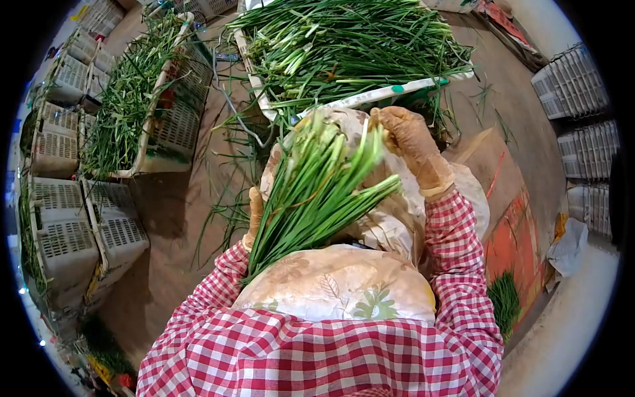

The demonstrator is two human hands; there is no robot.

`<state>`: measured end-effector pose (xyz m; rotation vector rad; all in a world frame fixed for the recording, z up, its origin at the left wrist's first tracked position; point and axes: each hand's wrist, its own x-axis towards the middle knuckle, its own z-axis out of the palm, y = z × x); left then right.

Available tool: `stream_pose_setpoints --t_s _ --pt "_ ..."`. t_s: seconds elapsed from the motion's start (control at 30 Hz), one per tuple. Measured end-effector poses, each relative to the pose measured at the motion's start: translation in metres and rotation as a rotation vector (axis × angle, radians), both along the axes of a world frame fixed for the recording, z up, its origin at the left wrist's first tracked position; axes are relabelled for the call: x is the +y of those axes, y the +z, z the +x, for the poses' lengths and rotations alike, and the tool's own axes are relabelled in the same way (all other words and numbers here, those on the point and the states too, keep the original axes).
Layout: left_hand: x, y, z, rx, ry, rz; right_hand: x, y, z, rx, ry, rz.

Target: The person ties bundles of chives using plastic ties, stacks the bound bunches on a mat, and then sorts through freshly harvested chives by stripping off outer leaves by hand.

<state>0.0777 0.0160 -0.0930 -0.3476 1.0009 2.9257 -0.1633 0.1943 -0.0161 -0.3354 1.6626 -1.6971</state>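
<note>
A bunch of garlic chives (311, 188) lies slantwise over my lap, pale stalk ends up and green leaves down towards me. Wrapped round its left side is my left hand (254, 215), closed on it; most of the fingers are hidden behind the leaves. My right hand (411, 142), in a brown stained glove, has its fingers pinched at the pale ends of a few stalks (372, 142) on the bunch's right edge. These stalks fan apart from the others and look slightly blurred. A brown rubber band or strand (304, 200) crosses the bunch.
Ahead of my knees stands a white crate (360, 97) heaped with garlic chives (350, 49). Another full crate (149, 142) is at left, beside stacked crates (59, 198). Nested crates (572, 83) line the right wall. Cardboard (516, 218) and loose leaves (228, 215) lie on the floor.
</note>
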Motion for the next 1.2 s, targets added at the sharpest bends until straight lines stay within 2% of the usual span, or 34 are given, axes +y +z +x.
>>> stream_pose_setpoints --t_s 0.03,0.07,0.1,0.13,0.2,0.23,0.27,0.3,0.37,0.4,0.43,0.47,0.5,0.53,0.57,0.6,0.67,0.7,0.77,0.8,0.87,0.93,1.0,1.03,1.07,1.1,1.17,1.2 --pt "0.005 0.002 0.002 0.005 0.067 0.015 0.003 -0.004 -0.001 0.031 -0.001 -0.007" --pt "0.001 0.011 0.003 0.091 -0.065 0.104 0.005 0.006 0.002 0.027 0.033 0.091" --pt "-0.002 0.014 0.004 0.179 -0.19 0.189 0.005 -0.005 -0.002 0.023 0.047 0.098" --pt "-0.004 0.003 0.006 0.158 -0.15 0.193 0.005 -0.026 -0.009 0.533 -0.036 -0.001" --pt "0.0 0.009 0.01 0.072 -0.032 0.143 0.019 -0.024 -0.026 0.739 -0.143 -0.182" --pt "-0.005 0.002 0.018 0.057 -0.046 0.185 0.036 -0.006 -0.038 0.44 -0.159 -0.235" --pt "-0.009 -0.006 0.026 0.042 -0.06 0.227 0.053 -0.006 -0.055 0.449 -0.328 -0.106" --pt "-0.016 -0.007 0.035 -0.015 -0.032 0.154 0.059 -0.005 -0.066 0.46 -0.497 0.025" --pt "-0.021 0.006 0.046 -0.214 0.023 0.141 0.044 0.012 -0.043 0.465 -0.518 0.033" --pt "-0.035 -0.01 0.052 -0.239 -0.041 0.211 0.037 0.021 -0.028 0.471 -0.565 0.051" --pt "-0.038 -0.004 0.046 -0.236 -0.04 0.208 0.029 0.028 -0.013 0.525 -0.39 0.119" --pt "-0.039 0.011 0.037 -0.288 -0.056 0.163 0.024 0.024 -0.002 0.393 -0.266 0.094" --pt "-0.037 0.029 0.028 -0.339 -0.074 0.117 0.021 0.018 0.011 0.38 -0.089 0.022" --pt "-0.027 0.053 0.017 -0.357 0.005 0.098 0.01 0.022 0.03 0.372 -0.046 0.062" --pt "-0.022 0.066 0.011 -0.355 0.004 0.092 -0.001 0.028 0.048 0.306 -0.012 -0.006" --pt "-0.017 0.076 0.008 -0.353 0.057 -0.024 -0.004 0.028 0.057 0.289 0.034 0.001" --pt "-0.013 0.077 0.007 -0.356 0.111 -0.2 -0.006 0.032 0.067 0.184 0.062 -0.043" --pt "-0.018 0.072 0.011 -0.357 0.11 -0.202 -0.005 0.031 0.07 0.165 0.055 -0.023" --pt "-0.029 0.057 0.018 -0.309 -0.052 0.275 0.004 0.025 0.071 0.191 0.023 0.027" --pt "-0.027 0.051 0.015 -0.308 -0.051 0.278 0.011 0.021 0.07 0.219 -0.007 0.08" --pt "-0.013 0.039 0.0 0.073 0.194 -0.262 0.036 0.009 0.068 0.227 0.089 0.142" --pt "-0.008 0.03 -0.034 0.417 0.288 -0.361 0.052 -0.004 0.071 0.155 0.225 0.204" --pt "-0.01 0.024 -0.078 0.754 0.334 -0.398 0.049 0.007 0.08 0.042 0.164 0.144" --pt "-0.012 0.024 -0.098 0.881 0.438 -0.623 0.048 0.012 0.08 0.019 0.138 0.12" --pt "-0.02 0.022 -0.119 0.94 0.383 -0.609 0.049 0.008 0.076 -0.022 0.111 0.083" --pt "-0.025 0.031 -0.14 1.003 0.328 -0.595 0.044 0.03 0.075 0.069 0.093 0.061" --pt "-0.025 0.057 -0.172 1.095 0.35 -0.614 0.04 0.049 0.069 0.138 0.03 -0.111" --pt "-0.024 0.077 -0.182 0.814 0.181 -0.093 0.038 0.055 0.069 0.201 0.014 -0.128"
